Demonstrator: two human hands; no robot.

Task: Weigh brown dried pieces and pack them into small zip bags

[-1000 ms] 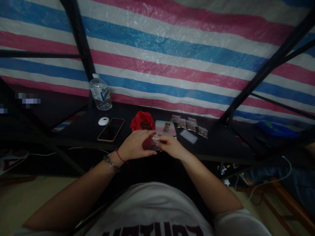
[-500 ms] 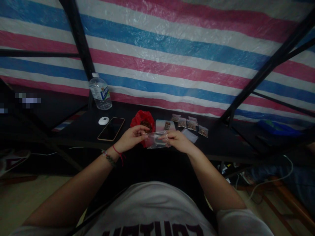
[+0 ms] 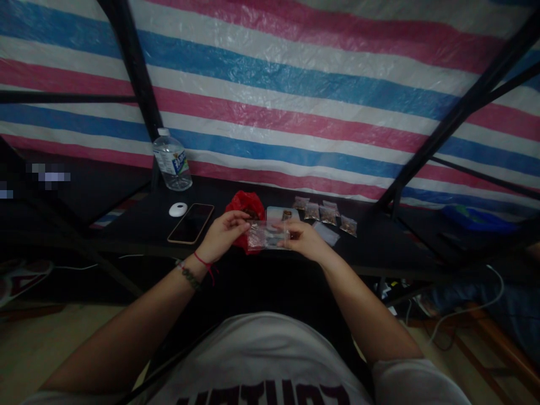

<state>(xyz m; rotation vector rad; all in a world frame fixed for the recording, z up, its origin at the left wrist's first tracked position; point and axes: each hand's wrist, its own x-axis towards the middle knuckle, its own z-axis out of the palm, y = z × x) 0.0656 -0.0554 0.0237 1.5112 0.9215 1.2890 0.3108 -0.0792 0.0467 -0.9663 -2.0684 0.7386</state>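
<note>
Both hands held a small clear bag point(image 3: 267, 234) just above the desk point(image 3: 379, 247) edge, in front of the red bag point(image 3: 244, 208). The left hand point(image 3: 223, 239) pinched its left edge, fingers shut on it; the right hand point(image 3: 304, 239) pinched the right. To my eye, keeping the mouth level and taut would stop anything spilling. Filled bags point(image 3: 324, 214) lay beyond.

red bag point(image 3: 244, 206) ahead — phone point(image 3: 191, 222) left, table point(image 3: 379, 247) right bare
</note>
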